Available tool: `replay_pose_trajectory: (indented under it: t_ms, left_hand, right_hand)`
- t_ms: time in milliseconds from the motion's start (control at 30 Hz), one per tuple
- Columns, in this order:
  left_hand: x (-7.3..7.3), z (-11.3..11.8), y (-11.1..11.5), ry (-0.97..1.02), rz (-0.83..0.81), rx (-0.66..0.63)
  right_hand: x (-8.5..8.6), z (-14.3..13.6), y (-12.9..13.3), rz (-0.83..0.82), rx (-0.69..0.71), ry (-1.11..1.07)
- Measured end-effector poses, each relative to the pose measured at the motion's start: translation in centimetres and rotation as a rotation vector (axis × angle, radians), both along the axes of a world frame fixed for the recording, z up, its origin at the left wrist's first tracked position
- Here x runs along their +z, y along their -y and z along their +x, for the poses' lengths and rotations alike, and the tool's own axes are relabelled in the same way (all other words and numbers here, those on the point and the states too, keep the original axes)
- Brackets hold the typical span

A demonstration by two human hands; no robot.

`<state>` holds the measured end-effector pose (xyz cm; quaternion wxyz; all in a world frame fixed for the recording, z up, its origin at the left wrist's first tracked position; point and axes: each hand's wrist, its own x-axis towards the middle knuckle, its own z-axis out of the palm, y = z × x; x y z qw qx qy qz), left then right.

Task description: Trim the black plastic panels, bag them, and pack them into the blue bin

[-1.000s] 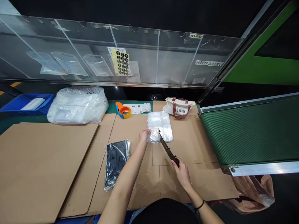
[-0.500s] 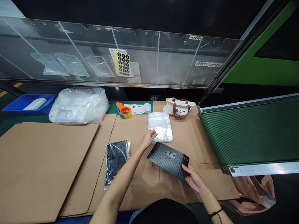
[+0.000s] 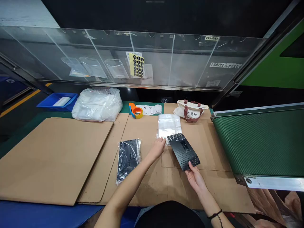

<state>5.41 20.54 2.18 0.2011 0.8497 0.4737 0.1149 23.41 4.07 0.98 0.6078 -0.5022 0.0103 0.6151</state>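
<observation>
My right hand (image 3: 195, 180) grips the near end of a black perforated panel (image 3: 182, 148), thumb on top and fingers beneath. The panel is tilted, its far end over the edge of a stack of clear plastic bags (image 3: 169, 123). At the near left corner of that stack, the fingers of my left hand (image 3: 158, 148) are pinched together on a bag's edge. To the left, another black panel (image 3: 128, 158) lies on the cardboard inside a clear bag.
Cardboard sheets (image 3: 54, 152) cover the table. Along the back stand a blue tray (image 3: 45, 103), a large bundle of plastic bags (image 3: 97, 104), an orange tape dispenser (image 3: 135, 110), a label strip (image 3: 152, 109) and a cloth tote (image 3: 190, 110). A green conveyor belt (image 3: 263, 142) runs at right.
The panel has turned so its far end points more away from me, and its near end has come lower relative to it. My left hand stays at the bag stack; the view has shifted left.
</observation>
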Motion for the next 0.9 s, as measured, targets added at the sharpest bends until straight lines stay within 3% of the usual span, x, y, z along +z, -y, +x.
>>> replay_pose_trajectory:
  t_ms: [167, 433, 600, 733, 800, 900]
  left_hand:
    - [0.2, 1.0, 1.7, -0.013, 0.031, -0.036]
    - [2.2, 2.1, 5.1, -0.01, 0.058, -0.189]
    - [3.0, 1.3, 5.7, -0.003, 0.088, -0.107]
    - [3.1, 0.8, 5.7, 0.003, 0.099, -0.016]
    - [3.1, 0.7, 5.9, 0.016, 0.076, -0.05]
    - [3.4, 0.9, 6.6, 0.039, 0.046, -0.16]
  right_hand:
    - [0.1, -1.7, 0.9, -0.027, 0.096, -0.02]
    - [0.0, -3.6, 1.1, -0.032, 0.063, -0.008]
    - [0.8, -3.3, 1.2, -0.009, 0.101, 0.026]
    - [1.8, -3.4, 1.9, -0.016, 0.254, 0.037]
    - [2.0, -3.5, 1.9, -0.013, 0.277, 0.043]
    - [2.0, -3.6, 1.8, 0.008, 0.202, 0.079]
